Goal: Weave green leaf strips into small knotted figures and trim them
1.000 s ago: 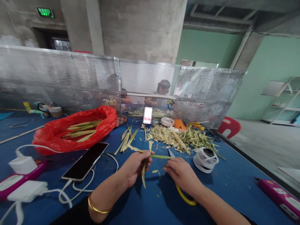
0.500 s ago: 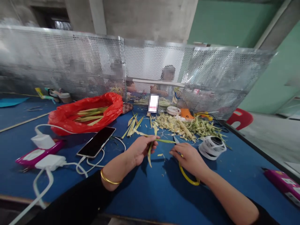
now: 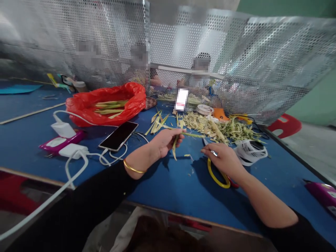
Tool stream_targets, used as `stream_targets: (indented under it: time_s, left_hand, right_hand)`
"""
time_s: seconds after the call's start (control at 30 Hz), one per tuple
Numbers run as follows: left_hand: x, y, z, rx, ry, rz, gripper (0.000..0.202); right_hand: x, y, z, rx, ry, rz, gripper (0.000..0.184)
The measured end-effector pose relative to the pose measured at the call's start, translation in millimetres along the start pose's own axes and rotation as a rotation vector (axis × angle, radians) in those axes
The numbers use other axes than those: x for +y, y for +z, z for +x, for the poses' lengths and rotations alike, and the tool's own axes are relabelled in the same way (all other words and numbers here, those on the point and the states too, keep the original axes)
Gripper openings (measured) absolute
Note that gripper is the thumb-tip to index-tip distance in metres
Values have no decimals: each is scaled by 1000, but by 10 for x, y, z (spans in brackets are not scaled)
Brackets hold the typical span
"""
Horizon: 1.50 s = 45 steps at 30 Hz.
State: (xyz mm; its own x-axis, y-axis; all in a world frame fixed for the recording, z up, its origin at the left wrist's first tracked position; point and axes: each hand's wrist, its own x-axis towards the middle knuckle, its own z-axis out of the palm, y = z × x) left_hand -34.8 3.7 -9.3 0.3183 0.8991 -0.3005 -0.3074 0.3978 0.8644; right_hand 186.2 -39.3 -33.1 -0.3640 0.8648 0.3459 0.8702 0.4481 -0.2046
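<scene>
The left grip [image 3: 168, 140] is clamped on crossed leaf strips [image 3: 174, 148]; one end dangles below the fingers, while a green length runs out rightward, its tip near the scissors' blade. Whether they touch, I cannot tell. The right grip [image 3: 226, 155] is closed around the scissors [image 3: 211, 172], blade pointing forward, yellow loop below the palm. Between the two grips, a small scrap [image 3: 187, 155] lies on the surface [image 3: 178, 189]. Just beyond the left grip are loose leaves [image 3: 157, 125]; beyond the right one, a heap of shavings [image 3: 207, 126]. A white coil [image 3: 246, 152] sits just right of the right grip. Left of the left grip lies a phone [image 3: 118, 135], with a red bag [image 3: 78, 108] of leaves farther off.
</scene>
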Motion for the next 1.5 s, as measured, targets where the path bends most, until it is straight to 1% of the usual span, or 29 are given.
stream_targets:
  time_s: [0.17,0.37,0.47,0.63,0.73,0.9,0.97,1.0,1.07,1.1,1.17,1.23,1.3,1.33,1.37,1.4,1.43,1.5]
  left_hand:
    - [22,4,19,4,7,5,14]
    - [44,-33,51,25,32,3,12]
    - [29,-47,76,32,22,4,11]
    - [-19,-40,82,14,-15,10,11]
    - [-40,-29,56,14,-19,19,13]
    - [-62,-28,-1,6,-19,50,17]
    - [-63,-41,-9,-6,-7,58,22]
    - [-61,-48,-11,-15,0,61,25]
    - [-56,-57,-17,-39,21,68,29]
    - [-56,-56,-25,-46,25,74,31]
    - [-62,-40,-51,-60,17,73,33]
    - [-85,-4,-86,-74,11,107,35]
    - [-128,46,-118,-74,38,170,33]
    - [-157,73,-129,-76,56,196,33]
    - [-189,99,-135,-66,77,228,33]
    - [-223,121,-138,-60,85,258,32]
    - [-256,140,-138,-49,83,280,32]
    - [-310,161,-133,-33,50,329,32]
  right_hand:
    - [-1,3,-1,-17,-12,-15,24]
    - [-72,-37,-23,-5,-77,-34,24]
    - [-96,-52,-24,-6,-96,-40,23]
    - [-116,-64,-10,-10,-100,-34,22]
    - [-121,-52,-8,-28,-103,-16,22]
    - [-131,-21,-20,-19,-83,15,20]
    - [-157,-39,-26,34,-62,65,23]
    - [-175,-58,-27,83,-40,110,25]
    - [-213,-109,-13,226,25,204,27]
    - [-230,-133,4,287,68,215,24]
    - [-254,-155,60,311,70,177,14]
    - [-269,-115,122,239,-10,127,15]
    - [-279,-7,153,145,-96,130,6]
    - [-284,63,148,98,-118,153,10]
    - [-289,132,130,103,-114,167,21]
    - [-292,193,101,121,-100,178,26]
    - [-295,240,67,128,-106,175,27]
    - [-299,272,1,130,-162,175,27]
